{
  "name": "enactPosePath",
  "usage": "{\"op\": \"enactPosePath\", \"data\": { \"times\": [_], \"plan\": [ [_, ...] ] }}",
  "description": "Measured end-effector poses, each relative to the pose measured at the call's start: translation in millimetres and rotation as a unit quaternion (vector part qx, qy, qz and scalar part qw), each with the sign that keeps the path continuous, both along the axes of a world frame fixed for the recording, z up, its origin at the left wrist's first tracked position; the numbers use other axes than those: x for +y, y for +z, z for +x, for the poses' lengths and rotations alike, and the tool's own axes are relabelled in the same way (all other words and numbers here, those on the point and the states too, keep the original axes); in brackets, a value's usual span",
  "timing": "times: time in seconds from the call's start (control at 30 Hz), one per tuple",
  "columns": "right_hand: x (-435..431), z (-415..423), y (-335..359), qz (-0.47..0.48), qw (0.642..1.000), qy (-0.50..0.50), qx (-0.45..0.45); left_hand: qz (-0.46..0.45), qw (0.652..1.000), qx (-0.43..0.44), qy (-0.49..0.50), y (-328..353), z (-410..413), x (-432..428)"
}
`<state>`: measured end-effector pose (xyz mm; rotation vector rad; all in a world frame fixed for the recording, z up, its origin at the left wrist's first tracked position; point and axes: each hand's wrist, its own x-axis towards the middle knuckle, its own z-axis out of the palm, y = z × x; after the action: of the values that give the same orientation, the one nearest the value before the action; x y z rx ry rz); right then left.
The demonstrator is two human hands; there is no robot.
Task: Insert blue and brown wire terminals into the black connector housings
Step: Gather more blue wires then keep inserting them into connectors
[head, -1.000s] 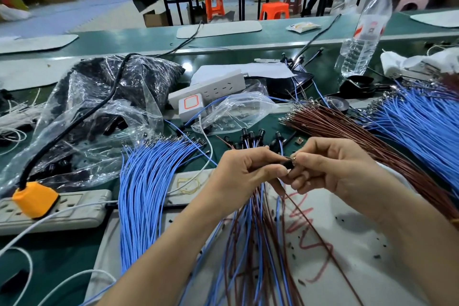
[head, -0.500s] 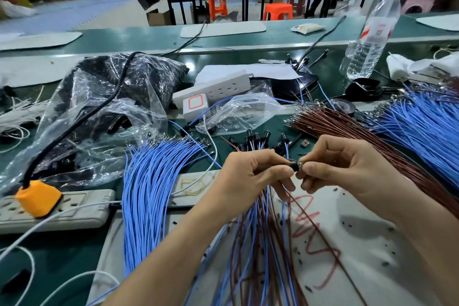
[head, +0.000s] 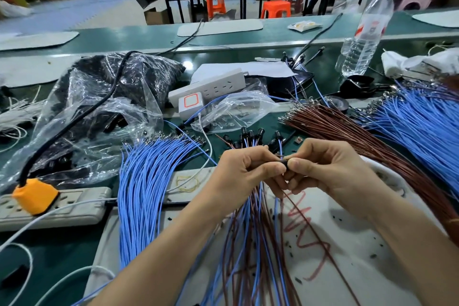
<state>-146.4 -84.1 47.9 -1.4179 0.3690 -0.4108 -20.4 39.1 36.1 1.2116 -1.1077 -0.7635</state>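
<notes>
My left hand [head: 244,169] grips a bundle of finished blue and brown wires [head: 250,243] whose black housings [head: 250,134] stick up above my fingers. Between thumb and fingers it also pinches one small black connector housing [head: 285,164]. My right hand [head: 330,169] meets it there, pinching a brown wire [head: 320,243] at the housing's end; the terminal itself is hidden by my fingertips. Loose blue wires [head: 146,181] lie fanned to the left. More brown wires [head: 352,136] and blue wires [head: 422,129] lie to the right.
A plastic bag of black parts [head: 104,107] sits at the left, a small clear bag [head: 236,112] behind my hands. Two power strips [head: 74,204] [head: 211,87], an orange plug [head: 34,196], a water bottle [head: 362,40] and a white mat [head: 347,243] surround the work spot.
Both hands have stayed together at the housing. The right fingers shifted slightly on the brown wire against it. The camera has tilted a little.
</notes>
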Motion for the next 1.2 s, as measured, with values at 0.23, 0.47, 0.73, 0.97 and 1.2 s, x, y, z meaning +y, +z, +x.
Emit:
{"op": "enactPosePath", "data": {
  "times": [0.23, 0.47, 0.73, 0.97, 1.2],
  "plan": [
    [0.4, 2.6, -6.1, 0.033, 0.999, -0.001, 0.012, 0.045, 0.997, -0.044, 0.05, -4.6, 0.4, -0.8],
    [4.4, 2.7, -2.4, 0.139, 0.99, 0.007, -0.018, 0.038, 0.993, -0.068, 0.087, 3.3, -4.0, 4.4],
    [6.3, -0.6, 0.5, 0.181, 0.982, 0.02, -0.048, 0.001, 0.997, -0.031, 0.068, 9.7, -7.7, 6.3],
    [7.1, -0.9, -1.6, 0.185, 0.982, 0.013, -0.038, -0.009, 0.999, -0.023, 0.049, 5.5, -6.9, 5.8],
    [-0.3, -7.1, 1.3, 0.143, 0.988, 0.06, -0.021, -0.04, 0.999, -0.023, 0.027, -2.6, -13.4, 5.3]
  ]
}}
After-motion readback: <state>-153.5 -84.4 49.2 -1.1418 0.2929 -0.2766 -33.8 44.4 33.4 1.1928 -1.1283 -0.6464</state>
